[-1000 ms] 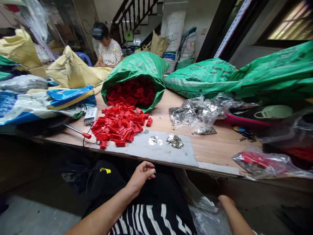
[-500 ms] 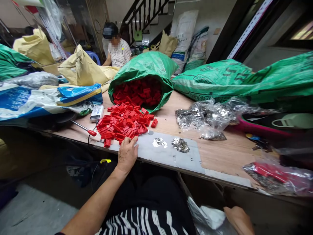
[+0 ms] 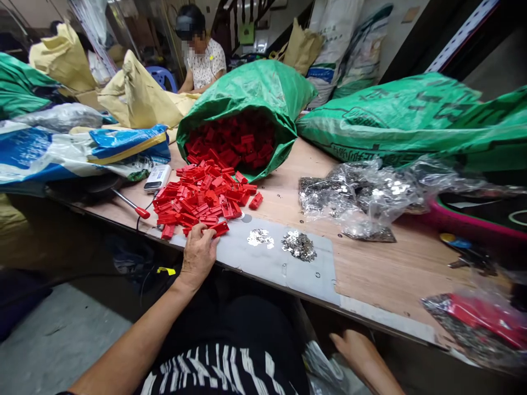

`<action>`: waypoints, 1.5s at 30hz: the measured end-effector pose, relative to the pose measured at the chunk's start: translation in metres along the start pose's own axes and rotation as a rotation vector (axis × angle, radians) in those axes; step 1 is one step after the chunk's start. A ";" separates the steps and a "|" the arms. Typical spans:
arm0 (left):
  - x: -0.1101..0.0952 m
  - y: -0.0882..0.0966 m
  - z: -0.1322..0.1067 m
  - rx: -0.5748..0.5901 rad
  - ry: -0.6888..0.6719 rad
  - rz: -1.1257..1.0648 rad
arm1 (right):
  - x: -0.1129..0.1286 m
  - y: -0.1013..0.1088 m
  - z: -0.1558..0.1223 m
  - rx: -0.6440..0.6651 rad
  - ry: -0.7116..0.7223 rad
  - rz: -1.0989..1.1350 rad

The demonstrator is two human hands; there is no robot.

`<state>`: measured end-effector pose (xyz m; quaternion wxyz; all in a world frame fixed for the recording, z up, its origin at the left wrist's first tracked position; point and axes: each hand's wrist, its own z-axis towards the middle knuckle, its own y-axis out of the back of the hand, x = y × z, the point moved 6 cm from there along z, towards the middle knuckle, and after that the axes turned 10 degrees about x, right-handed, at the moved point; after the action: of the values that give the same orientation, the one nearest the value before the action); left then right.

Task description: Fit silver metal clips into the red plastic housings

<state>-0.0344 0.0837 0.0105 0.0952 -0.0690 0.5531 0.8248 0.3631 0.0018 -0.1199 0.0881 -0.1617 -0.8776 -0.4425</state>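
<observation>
My left hand [image 3: 199,253] rests on the table's front edge, fingers curled onto red plastic pieces at the near side of a pile of red plastic parts [image 3: 202,197]. The pile spills from an open green sack [image 3: 251,93] lying on its side. My right hand [image 3: 354,354] hangs below the table edge near a clear plastic bag [image 3: 317,359], fingers loosely stretched, holding nothing that I can see. Two small heaps of shiny metal bits [image 3: 288,241] lie on a grey mat [image 3: 263,258] right of my left hand.
Clear bags of metal parts [image 3: 362,195] lie mid-table, with more green sacks [image 3: 411,120] behind. A red-handled tool [image 3: 132,206] and a small white device [image 3: 156,178] sit left of the pile. Another person [image 3: 201,49] sits at the far end.
My left hand rose from my lap to the table edge, then curled its fingers onto the nearest red pieces. My right hand shifted left below the table. The view tilted down.
</observation>
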 end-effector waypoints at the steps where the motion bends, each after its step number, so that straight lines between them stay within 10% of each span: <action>1: 0.000 0.000 -0.001 -0.004 0.000 0.008 | 0.022 -0.002 -0.004 0.078 0.090 0.045; 4: -0.003 0.000 -0.002 -0.002 -0.004 0.034 | 0.094 0.009 -0.027 0.279 0.523 0.232; 10: -0.010 0.001 0.003 0.037 -0.018 0.058 | 0.143 0.066 -0.055 0.334 0.752 0.382; 18: -0.022 0.012 0.000 0.005 -0.052 -0.123 | 0.125 0.105 -0.047 -0.317 0.652 0.281; 25: -0.038 0.015 -0.014 0.132 0.101 -0.799 | 0.149 0.118 -0.023 -0.554 0.606 0.064; 33: -0.057 -0.008 -0.033 0.511 0.483 -1.798 | 0.180 0.125 -0.001 -0.571 0.575 -0.069; 45: -0.053 -0.020 -0.050 0.618 0.739 -2.184 | 0.190 0.127 0.006 -0.587 0.524 -0.159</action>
<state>0.0223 0.0405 -0.0149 0.5943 -0.7102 0.3710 0.0696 0.2322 0.1166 0.0278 0.2244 0.0069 -0.6716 -0.7061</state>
